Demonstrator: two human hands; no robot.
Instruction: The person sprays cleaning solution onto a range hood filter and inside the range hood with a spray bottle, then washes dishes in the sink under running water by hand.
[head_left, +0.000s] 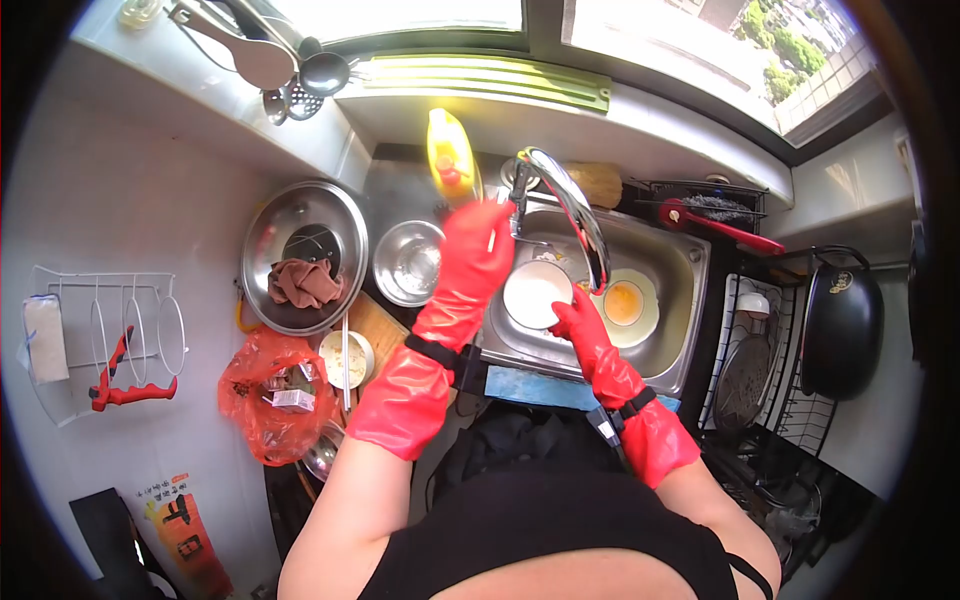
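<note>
Both my hands wear long red rubber gloves. My left hand (482,240) is closed at the base of the chrome faucet (578,205), its fingers against the handle, which they largely hide. My right hand (582,318) grips the rim of a white bowl (537,292), tilted so its inside shows, over the left part of the steel sink (685,300). Inside the sink, right of that bowl, sits a pale dish (648,318) with a smaller bowl holding something orange-yellow (624,302). A yellow bottle (450,150) stands just behind my left hand.
Left of the sink are a steel bowl (408,262), a large lid (262,285) with a brown cloth (305,283), a white container (352,358) and a red plastic bag (275,400). A red-handled brush (720,225) and dish rack (745,370) lie right.
</note>
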